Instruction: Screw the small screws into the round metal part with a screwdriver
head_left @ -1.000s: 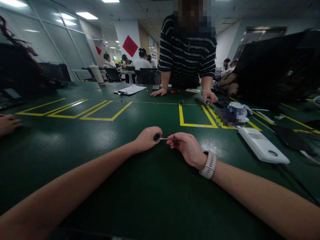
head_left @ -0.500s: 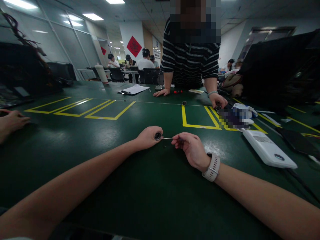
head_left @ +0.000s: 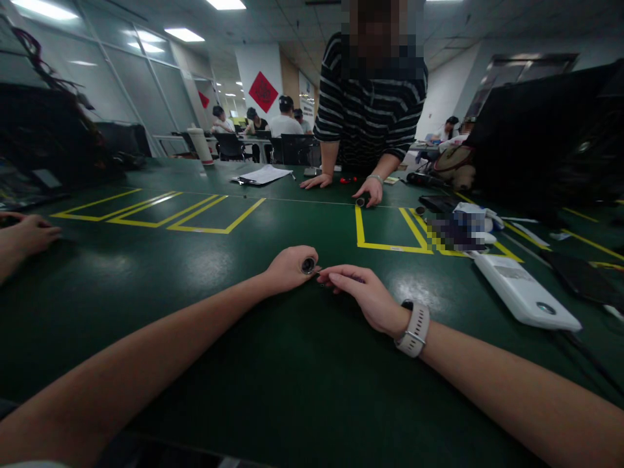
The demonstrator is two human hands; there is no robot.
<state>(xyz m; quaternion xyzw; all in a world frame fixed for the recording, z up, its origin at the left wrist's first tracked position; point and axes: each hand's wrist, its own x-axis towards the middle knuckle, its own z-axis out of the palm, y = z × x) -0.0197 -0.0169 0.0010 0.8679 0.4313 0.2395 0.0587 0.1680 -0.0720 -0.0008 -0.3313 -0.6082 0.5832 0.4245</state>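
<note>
My left hand (head_left: pixel 291 268) is closed around a small round dark piece with a shiny metal rim (head_left: pixel 308 265), its open end turned toward me. Close beside it, my right hand (head_left: pixel 358 289) has its fingertips pinched at the piece's right side. Between those fingers is a thin metal-shafted tool (head_left: pixel 319 272), mostly hidden by the hand. A dark purplish bit shows behind the fingers, perhaps its handle. On the green table (head_left: pixel 312 370), just under the right fingertips, lies a tiny ring-like speck (head_left: pixel 322 285).
Across the table a person in a striped shirt (head_left: pixel 373 110) touches a small round piece (head_left: pixel 359 202). Another person's hand (head_left: pixel 32 237) rests at the left edge. A white device (head_left: pixel 526 292), cloth (head_left: pixel 475 218), yellow tape outlines (head_left: pixel 394 247) and a clipboard (head_left: pixel 263 174) lie around.
My right hand has moved left, closing the gap to my left hand, so the metal shaft is mostly covered. The co-worker's hand has shifted leftward to the other round piece.
</note>
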